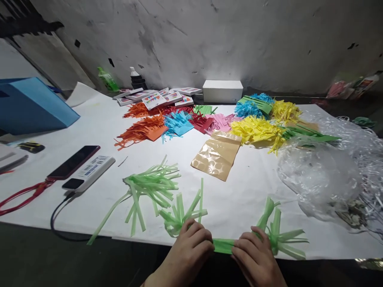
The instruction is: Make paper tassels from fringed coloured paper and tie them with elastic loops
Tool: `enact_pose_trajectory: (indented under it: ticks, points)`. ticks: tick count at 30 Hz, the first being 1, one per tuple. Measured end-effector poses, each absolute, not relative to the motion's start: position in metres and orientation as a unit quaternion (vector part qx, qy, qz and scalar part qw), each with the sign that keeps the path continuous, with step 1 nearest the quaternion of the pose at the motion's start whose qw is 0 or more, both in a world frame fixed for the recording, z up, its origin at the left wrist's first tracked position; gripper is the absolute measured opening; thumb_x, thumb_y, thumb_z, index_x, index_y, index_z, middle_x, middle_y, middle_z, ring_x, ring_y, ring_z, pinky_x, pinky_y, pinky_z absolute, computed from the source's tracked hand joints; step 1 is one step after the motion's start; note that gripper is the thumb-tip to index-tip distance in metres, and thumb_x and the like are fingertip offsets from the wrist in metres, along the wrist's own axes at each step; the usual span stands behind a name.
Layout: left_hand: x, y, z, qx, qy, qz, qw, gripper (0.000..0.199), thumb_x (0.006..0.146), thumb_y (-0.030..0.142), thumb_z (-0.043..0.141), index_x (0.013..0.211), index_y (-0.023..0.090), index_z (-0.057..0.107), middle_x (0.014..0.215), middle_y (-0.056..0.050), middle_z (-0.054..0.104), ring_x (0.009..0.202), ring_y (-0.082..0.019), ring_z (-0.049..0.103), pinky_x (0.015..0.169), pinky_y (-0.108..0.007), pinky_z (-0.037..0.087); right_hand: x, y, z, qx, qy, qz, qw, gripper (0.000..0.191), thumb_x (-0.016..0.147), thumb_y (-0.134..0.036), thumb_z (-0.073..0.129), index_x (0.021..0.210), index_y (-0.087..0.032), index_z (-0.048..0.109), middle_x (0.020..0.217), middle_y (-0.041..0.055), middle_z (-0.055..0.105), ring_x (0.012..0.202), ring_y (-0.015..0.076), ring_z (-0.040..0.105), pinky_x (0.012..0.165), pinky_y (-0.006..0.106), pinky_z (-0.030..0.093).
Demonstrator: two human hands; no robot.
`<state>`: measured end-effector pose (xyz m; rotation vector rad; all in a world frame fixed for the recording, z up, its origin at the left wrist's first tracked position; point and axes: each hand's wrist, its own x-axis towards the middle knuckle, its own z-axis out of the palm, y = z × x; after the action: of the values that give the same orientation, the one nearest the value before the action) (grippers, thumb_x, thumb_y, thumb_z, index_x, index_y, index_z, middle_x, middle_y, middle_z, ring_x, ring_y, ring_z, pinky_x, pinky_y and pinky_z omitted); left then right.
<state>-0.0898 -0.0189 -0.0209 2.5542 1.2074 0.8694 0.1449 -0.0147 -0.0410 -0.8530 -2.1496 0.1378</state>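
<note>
At the table's front edge, my left hand (191, 249) and my right hand (255, 253) are both closed around one green tissue paper tassel (224, 245). Its flat middle stretches between my fists, and fringed strips fan out beyond each hand. Part of the tassel is hidden under my fingers. To the left, a second light green tassel (152, 185) lies loose on the white paper, one long strip trailing toward the front edge. Behind my hands rests a brown paper sheet with clear round stickers (217, 155).
Colourful fringed bundles, among them orange (140, 129) and yellow (257, 131), lie across the back. Small printed boxes (154, 99) and a white box (223, 91) stand behind. Clear plastic (320, 175) heaps at right; a phone (74, 161), power bank (89, 173) and blue box (36, 105) are left.
</note>
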Motion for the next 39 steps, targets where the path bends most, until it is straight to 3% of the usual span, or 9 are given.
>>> enact_pose_trajectory:
  ticks: [4,8,13,18,24,29,32,36,39]
  points:
    - [-0.085,-0.018,-0.015,0.83,0.462,0.29,0.118,0.019,0.095,0.009,0.05,0.081,0.021,0.056,0.084,-0.001,0.066,0.079,-0.018,0.055,0.081,-0.037,0.04,0.143,-0.018,-0.041,-0.398,-0.834,0.089,0.372,0.021,0.1,-0.014,0.047,0.09,-0.022,0.063,0.085,0.0005,0.067,0.088,0.0184,0.062,0.106,0.042,0.029]
    - [-0.078,-0.017,-0.012,0.807,0.522,0.25,0.121,0.015,0.091,0.01,0.051,0.081,0.02,0.055,0.088,-0.004,0.064,0.081,-0.021,0.056,0.081,-0.04,0.039,0.134,-0.017,-0.043,-0.47,-0.787,0.056,0.396,0.019,0.098,-0.014,0.049,0.085,-0.021,0.06,0.087,0.0023,0.064,0.088,0.0196,0.062,0.104,0.045,0.03]
    - [-0.08,-0.017,-0.018,0.842,0.465,0.259,0.091,0.018,0.095,0.009,0.051,0.088,0.022,0.061,0.09,-0.002,0.068,0.081,-0.02,0.056,0.084,-0.039,0.037,0.133,-0.014,-0.042,-0.369,-0.838,0.02,0.401,0.033,0.097,-0.004,0.036,0.106,-0.016,0.065,0.095,0.007,0.069,0.093,0.0202,0.063,0.101,0.041,0.038]
    - [-0.087,-0.02,-0.022,0.863,0.407,0.288,0.08,0.013,0.097,0.014,0.054,0.095,0.021,0.064,0.087,-0.001,0.07,0.085,-0.02,0.056,0.091,-0.04,0.035,0.146,-0.017,-0.044,-0.343,-0.854,0.016,0.39,0.016,0.096,-0.011,0.052,0.097,-0.016,0.067,0.088,0.0042,0.07,0.088,0.02,0.063,0.102,0.041,0.037]
    - [-0.084,-0.023,-0.019,0.837,0.429,0.315,0.128,0.018,0.094,0.006,0.051,0.085,0.019,0.059,0.085,-0.002,0.067,0.085,-0.019,0.054,0.089,-0.039,0.035,0.151,-0.021,-0.044,-0.377,-0.852,0.071,0.355,0.016,0.093,-0.008,0.055,0.097,-0.021,0.064,0.09,0.0012,0.068,0.093,0.0191,0.062,0.111,0.044,0.026]
    - [-0.075,-0.025,-0.015,0.801,0.509,0.28,0.146,0.015,0.09,0.007,0.053,0.081,0.019,0.056,0.089,-0.004,0.063,0.084,-0.021,0.054,0.086,-0.041,0.035,0.137,-0.029,-0.048,-0.47,-0.797,0.06,0.374,0.013,0.092,-0.011,0.056,0.085,-0.022,0.059,0.092,0.0039,0.065,0.096,0.0212,0.063,0.112,0.048,0.023]
    - [-0.069,-0.024,-0.018,0.792,0.544,0.245,0.129,0.014,0.088,0.008,0.055,0.079,0.019,0.056,0.09,-0.005,0.063,0.085,-0.024,0.054,0.086,-0.044,0.035,0.127,-0.032,-0.05,-0.512,-0.764,0.043,0.391,0.016,0.093,-0.01,0.052,0.088,-0.022,0.062,0.101,0.0073,0.067,0.103,0.0234,0.063,0.115,0.054,0.02]
    - [-0.066,-0.024,-0.022,0.788,0.56,0.225,0.125,0.014,0.088,0.006,0.054,0.082,0.018,0.059,0.093,-0.006,0.065,0.086,-0.025,0.056,0.087,-0.046,0.035,0.125,-0.032,-0.05,-0.427,-0.819,0.017,0.383,0.026,0.094,-0.006,0.048,0.107,-0.02,0.066,0.101,0.0044,0.073,0.106,0.0221,0.067,0.121,0.056,0.009]
    - [-0.068,-0.028,-0.016,0.793,0.552,0.213,0.148,0.016,0.089,0.006,0.052,0.083,0.018,0.06,0.092,-0.006,0.065,0.086,-0.025,0.056,0.086,-0.046,0.036,0.132,-0.032,-0.048,-0.383,-0.848,-0.017,0.366,0.019,0.092,-0.009,0.055,0.103,-0.017,0.068,0.095,0.0022,0.075,0.099,0.0214,0.07,0.123,0.052,0.008]
